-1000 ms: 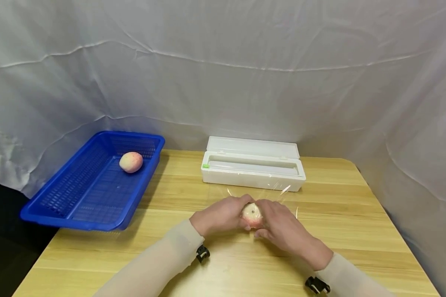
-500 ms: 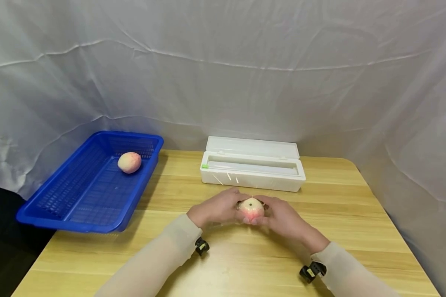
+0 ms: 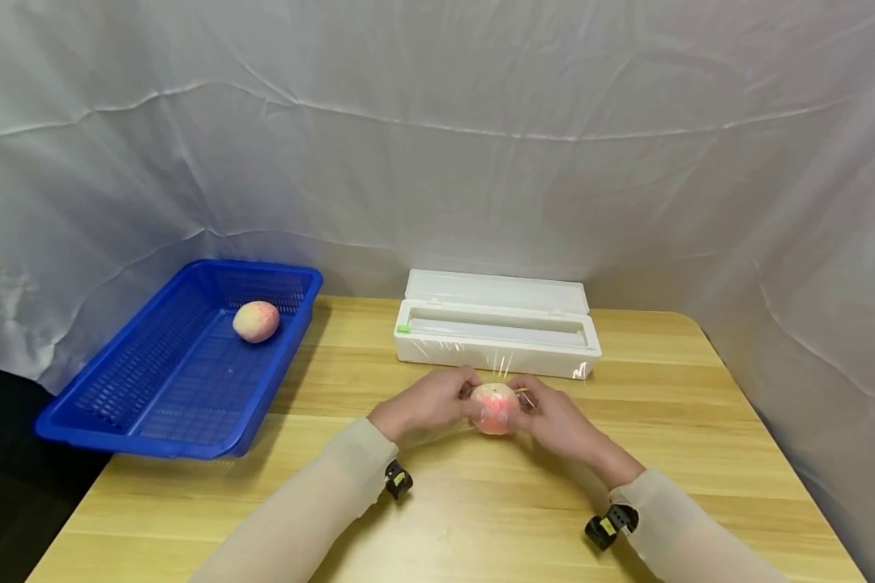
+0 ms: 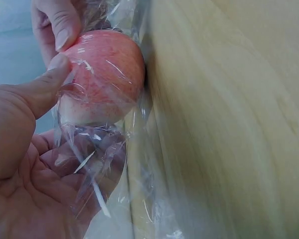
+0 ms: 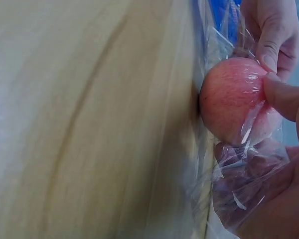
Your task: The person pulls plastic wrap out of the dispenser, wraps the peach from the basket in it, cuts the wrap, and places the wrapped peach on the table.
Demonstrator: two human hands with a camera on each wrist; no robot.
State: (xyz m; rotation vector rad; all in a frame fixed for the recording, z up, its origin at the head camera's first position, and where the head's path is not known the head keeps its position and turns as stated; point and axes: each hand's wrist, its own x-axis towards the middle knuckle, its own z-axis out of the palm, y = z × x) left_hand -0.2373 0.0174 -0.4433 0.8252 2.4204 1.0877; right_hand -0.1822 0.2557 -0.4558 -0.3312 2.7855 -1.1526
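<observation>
A pink-and-cream peach is held between both hands just above or on the wooden table; which of the two I cannot tell. Clear plastic wrap covers its surface and hangs crumpled and loose at its sides. My left hand grips the peach from the left, its thumb pressed on the near side. From the right, my right hand grips it the same way, thumb against the film. In the right wrist view the wrap lies across the right palm and fingers.
Behind the hands stands a white wrap dispenser box, lid up, a roll inside and a green slider at its left end. To the left is a blue basket with another peach. A grey curtain hangs behind the table.
The peach has been tipped so that its small dark dimple turns up and its pinker side faces me. Both hands have shifted from over its top to its two sides.
</observation>
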